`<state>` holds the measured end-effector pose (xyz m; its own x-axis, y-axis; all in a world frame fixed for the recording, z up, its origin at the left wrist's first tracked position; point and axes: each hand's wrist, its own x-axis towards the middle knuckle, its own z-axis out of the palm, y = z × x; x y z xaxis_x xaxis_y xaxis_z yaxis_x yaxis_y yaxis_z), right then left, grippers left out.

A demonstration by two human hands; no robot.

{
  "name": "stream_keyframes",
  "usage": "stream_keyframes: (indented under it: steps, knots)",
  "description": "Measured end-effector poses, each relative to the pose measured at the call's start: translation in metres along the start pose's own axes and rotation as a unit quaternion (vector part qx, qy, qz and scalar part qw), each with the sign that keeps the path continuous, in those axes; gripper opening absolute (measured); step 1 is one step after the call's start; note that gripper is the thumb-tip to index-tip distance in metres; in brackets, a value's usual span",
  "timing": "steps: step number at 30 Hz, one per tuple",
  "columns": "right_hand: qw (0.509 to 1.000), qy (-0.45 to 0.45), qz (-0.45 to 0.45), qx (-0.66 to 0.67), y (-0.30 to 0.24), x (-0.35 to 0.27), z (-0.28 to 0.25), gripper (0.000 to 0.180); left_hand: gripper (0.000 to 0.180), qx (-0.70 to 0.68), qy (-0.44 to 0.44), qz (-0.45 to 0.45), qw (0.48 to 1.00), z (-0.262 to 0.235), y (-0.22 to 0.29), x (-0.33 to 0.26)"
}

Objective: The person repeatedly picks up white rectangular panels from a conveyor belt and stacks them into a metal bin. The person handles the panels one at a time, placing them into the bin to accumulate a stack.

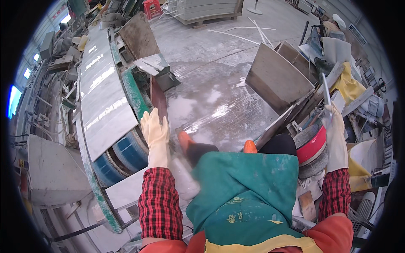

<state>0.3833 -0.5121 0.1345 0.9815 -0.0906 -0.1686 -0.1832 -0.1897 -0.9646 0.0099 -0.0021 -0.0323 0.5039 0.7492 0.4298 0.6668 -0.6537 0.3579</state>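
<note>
Bar (pixel 326 90) is at the person's right side, held at its low end, its long side pointing away from the body and tipping slightly left. It is thin, grey and smooth. Nearest is a green apron (pixel 249 185), creased and dusty. Right of it is a round wheel (pixel 312 145) with a red band. Blue, round rollers (pixel 129 152) sit at the left. The right hand (pixel 336 135), gloved, bends its fingers onto the bar. The left hand (pixel 155 133), gloved too, has its fingers a little spread beside a chipped green rail (pixel 133 90); whether they touch, one cannot tell. Shiny, flat white slabs (pixel 103 84) run ahead. Beyond are wet floor (pixel 202 111), a flat brown board (pixel 276 76) and grey stacked sheets (pixel 206 9).
</note>
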Motion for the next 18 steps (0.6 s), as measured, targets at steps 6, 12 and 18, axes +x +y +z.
stream_keyframes:
  steps: [6, 12, 18]
  knots:
    - [0.981, -0.152, 0.074, 0.093, -0.013, -0.032, 0.105, 0.065, 0.048, -0.010, 0.008, -0.010, 1.000, 0.008, -0.005, 0.001]
    - [0.950, -0.253, 0.142, 0.114, 0.044, -0.033, 0.182, 0.062, 0.049, -0.002, -0.030, -0.027, 0.999, 0.005, -0.002, 0.002]
    - [0.942, -0.281, 0.162, 0.085, 0.089, -0.034, 0.203, 0.063, 0.049, 0.012, -0.055, -0.034, 0.998, -0.003, 0.005, 0.003]
